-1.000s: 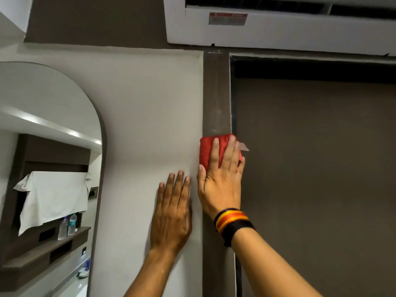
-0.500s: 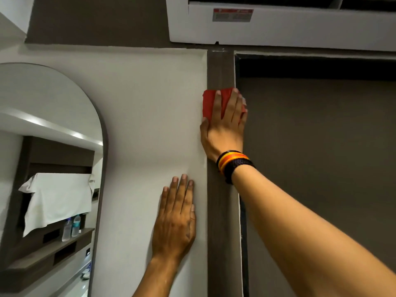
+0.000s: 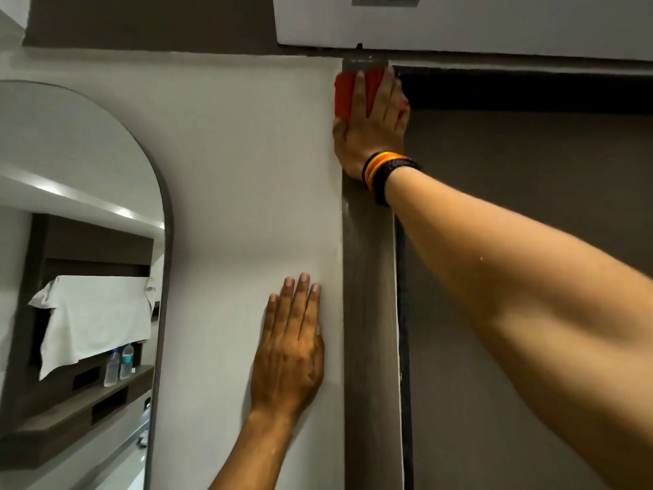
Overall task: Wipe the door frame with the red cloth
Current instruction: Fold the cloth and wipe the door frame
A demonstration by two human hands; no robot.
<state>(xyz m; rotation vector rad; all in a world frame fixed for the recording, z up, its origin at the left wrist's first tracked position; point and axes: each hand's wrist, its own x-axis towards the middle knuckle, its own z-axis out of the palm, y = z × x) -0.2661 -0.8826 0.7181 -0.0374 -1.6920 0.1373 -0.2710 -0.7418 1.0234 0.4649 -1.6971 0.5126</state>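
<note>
The dark brown door frame (image 3: 369, 313) runs vertically up the middle of the view. My right hand (image 3: 372, 129) presses the red cloth (image 3: 343, 95) flat against the frame's top end, just under the upper corner; most of the cloth is hidden under my fingers. Striped and black bands circle that wrist. My left hand (image 3: 288, 351) lies flat with fingers together on the white wall (image 3: 247, 189), just left of the frame and well below the cloth.
A white air-conditioner unit (image 3: 459, 23) hangs directly above the frame's top. The brown door (image 3: 530, 348) fills the right side. An arched mirror (image 3: 81, 259) on the left wall reflects a shelf, a white towel and bottles.
My right hand slid the red cloth upward along the frame, from mid-height to its top corner. My left hand stayed flat on the wall.
</note>
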